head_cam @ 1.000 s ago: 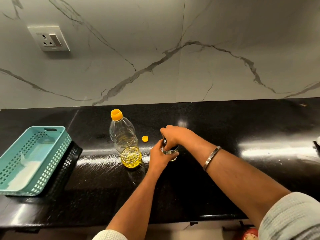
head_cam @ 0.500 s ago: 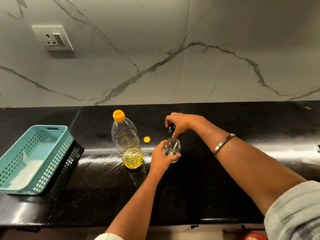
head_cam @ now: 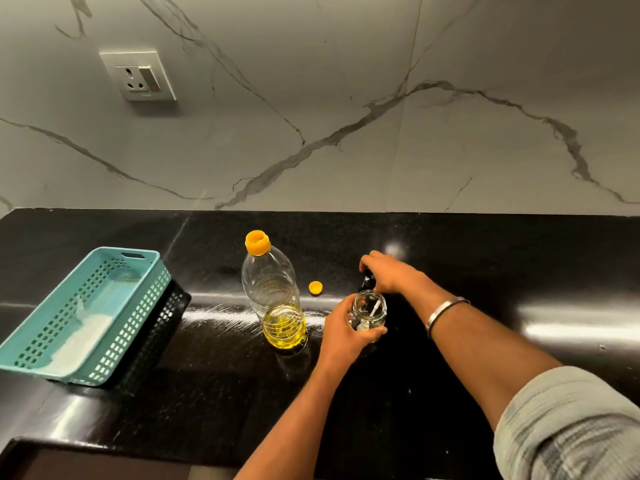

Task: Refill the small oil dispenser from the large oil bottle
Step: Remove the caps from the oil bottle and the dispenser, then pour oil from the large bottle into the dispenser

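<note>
Black polished counter (head_cam: pixel 519 271) under a veined marble wall: that is the work surface I see from the head view. What has changed: a second ago my right hand (head_cam: pixel 389 275) sat on top of the small oil dispenser (head_cam: pixel 369 315), working its black top; now that top (head_cam: pixel 367 281) is off and my right-hand grip is curled round it, low over the counter just behind the jar. I cannot tell whether it has touched down. My left hand (head_cam: pixel 343 332) has kept its grip wrapped round the glass body, which stands open-mouthed (a pale tube or straw shows inside).

Consequence for the task: the dispenser is ready to receive oil, but none has been poured yet.

The large oil bottle (head_cam: pixel 273 299) stands upright just left of my left hand, about a quarter full of yellow oil, its orange collar (head_cam: pixel 257 242) open at the top. Its small orange cap (head_cam: pixel 315 287) lies on the counter between bottle and right hand.

Further left sits a teal basket (head_cam: pixel 138 306) over a black one (head_cam: pixel 166 323), well apart. A wall socket (head_cam: pixel 138 75) is above. Obstruction, in my judgement: both hands are occupied, so one must be freed for the bottle.
</note>
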`<state>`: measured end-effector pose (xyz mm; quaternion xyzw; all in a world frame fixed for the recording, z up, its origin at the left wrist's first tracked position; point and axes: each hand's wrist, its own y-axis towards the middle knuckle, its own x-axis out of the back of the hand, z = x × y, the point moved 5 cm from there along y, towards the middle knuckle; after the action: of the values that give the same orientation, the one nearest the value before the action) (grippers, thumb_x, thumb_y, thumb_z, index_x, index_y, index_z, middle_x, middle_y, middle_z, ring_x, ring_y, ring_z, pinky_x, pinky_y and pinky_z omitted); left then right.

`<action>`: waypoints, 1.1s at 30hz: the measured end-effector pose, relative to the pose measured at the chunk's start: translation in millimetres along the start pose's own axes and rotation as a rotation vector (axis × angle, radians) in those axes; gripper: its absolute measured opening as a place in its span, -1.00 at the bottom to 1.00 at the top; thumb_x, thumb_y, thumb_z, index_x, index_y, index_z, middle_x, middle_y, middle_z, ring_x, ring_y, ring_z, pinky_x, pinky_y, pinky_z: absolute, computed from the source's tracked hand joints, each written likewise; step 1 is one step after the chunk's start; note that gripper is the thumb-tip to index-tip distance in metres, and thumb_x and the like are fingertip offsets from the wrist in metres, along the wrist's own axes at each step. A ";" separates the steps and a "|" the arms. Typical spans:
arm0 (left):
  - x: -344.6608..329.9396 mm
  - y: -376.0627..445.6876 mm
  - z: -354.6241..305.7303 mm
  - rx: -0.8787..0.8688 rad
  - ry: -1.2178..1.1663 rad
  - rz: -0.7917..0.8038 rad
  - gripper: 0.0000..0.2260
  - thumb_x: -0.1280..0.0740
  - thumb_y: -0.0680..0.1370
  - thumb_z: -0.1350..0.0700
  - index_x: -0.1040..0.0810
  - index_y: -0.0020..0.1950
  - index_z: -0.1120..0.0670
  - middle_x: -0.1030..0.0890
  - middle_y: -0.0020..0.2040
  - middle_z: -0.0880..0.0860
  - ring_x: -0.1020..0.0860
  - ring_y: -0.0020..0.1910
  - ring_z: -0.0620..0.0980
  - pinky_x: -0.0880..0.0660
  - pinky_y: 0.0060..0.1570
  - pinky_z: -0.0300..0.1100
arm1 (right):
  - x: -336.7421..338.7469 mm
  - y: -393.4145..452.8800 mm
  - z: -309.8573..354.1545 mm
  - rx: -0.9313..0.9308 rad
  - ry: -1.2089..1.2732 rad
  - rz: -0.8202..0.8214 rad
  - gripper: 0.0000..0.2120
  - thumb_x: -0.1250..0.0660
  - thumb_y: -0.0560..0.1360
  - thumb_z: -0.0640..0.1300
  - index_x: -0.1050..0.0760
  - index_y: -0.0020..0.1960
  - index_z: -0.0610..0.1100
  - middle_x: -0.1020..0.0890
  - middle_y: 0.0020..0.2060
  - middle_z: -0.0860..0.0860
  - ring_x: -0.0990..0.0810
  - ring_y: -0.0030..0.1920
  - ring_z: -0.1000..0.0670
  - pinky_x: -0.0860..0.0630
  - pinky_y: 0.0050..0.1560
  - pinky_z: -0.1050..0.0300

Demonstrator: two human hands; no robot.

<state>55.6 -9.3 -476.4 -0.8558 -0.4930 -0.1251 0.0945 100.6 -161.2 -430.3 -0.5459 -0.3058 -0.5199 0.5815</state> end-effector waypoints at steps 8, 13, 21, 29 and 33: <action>0.6 -1.3 -4.3 0.037 0.001 0.005 -0.43 -0.62 0.26 0.11 -0.49 0.20 -0.10 -0.63 0.06 -0.16 -0.58 0.03 -0.32 -0.52 0.07 -0.35 | -21.1 15.8 -9.4 0.010 0.027 0.020 -0.54 -0.43 0.43 -0.19 -0.36 0.27 -0.04 -0.40 0.23 -0.05 -0.41 0.20 -0.10 -0.44 0.21 -0.05; 0.1 -4.9 -9.2 0.059 0.028 0.040 -0.30 -0.63 0.25 0.08 -0.40 0.31 -0.13 -0.52 0.22 -0.19 -0.49 0.19 -0.32 -0.45 0.21 -0.30 | -26.8 15.4 -15.7 -0.006 0.055 0.045 -0.41 -0.45 0.42 -0.12 -0.30 0.38 -0.02 -0.38 0.28 -0.05 -0.39 0.26 -0.10 -0.41 0.28 -0.05; 29.5 -52.9 -3.1 0.054 0.141 0.116 -0.17 -0.54 0.40 0.09 -0.15 0.55 -0.09 -0.21 0.44 -0.25 -0.17 0.43 -0.32 -0.15 0.40 -0.40 | -11.4 -2.8 -26.3 -0.035 0.122 0.059 -0.32 -0.32 0.53 0.10 -0.13 0.53 -0.06 -0.26 0.46 -0.07 -0.23 0.45 -0.15 -0.23 0.45 -0.02; 128.3 -114.3 -29.8 -0.062 -0.101 -0.651 -0.59 -0.28 0.43 0.50 -0.50 -0.12 -0.06 -0.55 -0.17 -0.02 -0.53 -0.17 0.01 -0.48 -0.14 -0.14 | -2.9 -28.9 -34.6 -0.092 0.222 -0.128 -0.52 -0.07 0.65 0.03 -0.20 0.50 -0.15 -0.26 0.44 -0.09 -0.20 0.45 -0.17 -0.15 0.45 -0.01; 136.6 -100.0 -46.4 -0.066 -0.070 -0.690 -0.52 -0.51 0.41 0.25 -0.36 0.21 0.02 -0.37 0.07 -0.04 -0.39 0.06 -0.06 -0.38 0.09 -0.26 | -4.9 -44.7 -36.4 -0.048 0.273 -0.338 -0.65 -0.11 0.60 -0.27 -0.37 0.37 -0.21 -0.39 0.28 -0.11 -0.35 0.32 -0.15 -0.24 0.37 0.09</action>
<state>29.1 139.1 -386.4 -0.6450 -0.7520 -0.1362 0.0017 49.6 -188.4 -428.5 -0.4252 -0.2992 -0.6861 0.5089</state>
